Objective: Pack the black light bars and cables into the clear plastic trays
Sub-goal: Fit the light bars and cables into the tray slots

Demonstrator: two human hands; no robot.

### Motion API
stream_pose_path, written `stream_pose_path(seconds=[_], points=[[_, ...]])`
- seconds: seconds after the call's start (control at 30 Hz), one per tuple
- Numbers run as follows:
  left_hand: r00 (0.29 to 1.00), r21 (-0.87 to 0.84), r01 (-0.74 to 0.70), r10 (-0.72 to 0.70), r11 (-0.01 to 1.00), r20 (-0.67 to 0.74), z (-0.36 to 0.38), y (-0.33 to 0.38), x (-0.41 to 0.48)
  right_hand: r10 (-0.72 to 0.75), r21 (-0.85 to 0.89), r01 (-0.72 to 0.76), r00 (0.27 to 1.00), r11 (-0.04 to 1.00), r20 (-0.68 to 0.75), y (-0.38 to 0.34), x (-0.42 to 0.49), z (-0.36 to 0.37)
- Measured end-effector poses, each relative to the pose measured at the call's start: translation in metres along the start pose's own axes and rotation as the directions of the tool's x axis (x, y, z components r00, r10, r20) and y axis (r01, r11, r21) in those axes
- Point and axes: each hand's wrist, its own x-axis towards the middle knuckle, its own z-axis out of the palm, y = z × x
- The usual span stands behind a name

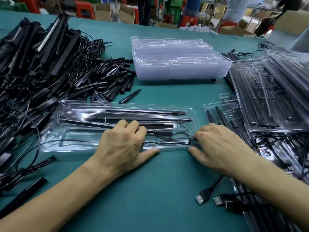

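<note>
A clear plastic tray [55, 139] lies across the green table in front of me. Several black light bars [142, 115] sit in its long far slots, and a thin black cable [182, 136] is coiled in its right near pocket. My left hand [123, 144] rests on the tray's near half, fingers curled down onto the bars and cable, thumb flat along the tray's front edge. My right hand [219, 146] is at the tray's right end, fingers curled over its corner, thumb on the table by the front edge.
A tangled heap of black bars, spikes and cables [50, 72] fills the left side. A stack of empty clear trays [175, 64] stands at the back centre. Filled trays [270, 97] pile up on the right. USB plugs [215, 198] lie near my right forearm.
</note>
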Motion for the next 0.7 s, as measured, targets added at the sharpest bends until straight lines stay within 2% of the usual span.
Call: stream_pose_path(seconds=[0.23,0.47,0.6,0.7], points=[[1.0,0.018,-0.021,0.021,1.0,0.014,0.002,-0.001,0.0,0.025,0.084,-0.022,0.999,0.996,-0.031,-0.005,0.0,0.007],[1.0,0.011,-0.023,0.023,1.0,-0.002,0.003,0.0,0.0,0.176,0.245,-0.154,0.982,0.957,-0.072,-0.012,-0.004,0.017],[1.0,0.003,-0.019,0.019,1.0,-0.004,0.005,0.0,0.001,0.154,0.403,-0.155,0.987,0.902,0.036,0.005,-0.001,0.008],[1.0,-0.003,-0.008,0.008,1.0,-0.008,0.005,-0.001,0.001,0.119,0.428,-0.15,0.988,0.891,0.098,0.02,0.01,0.002]])
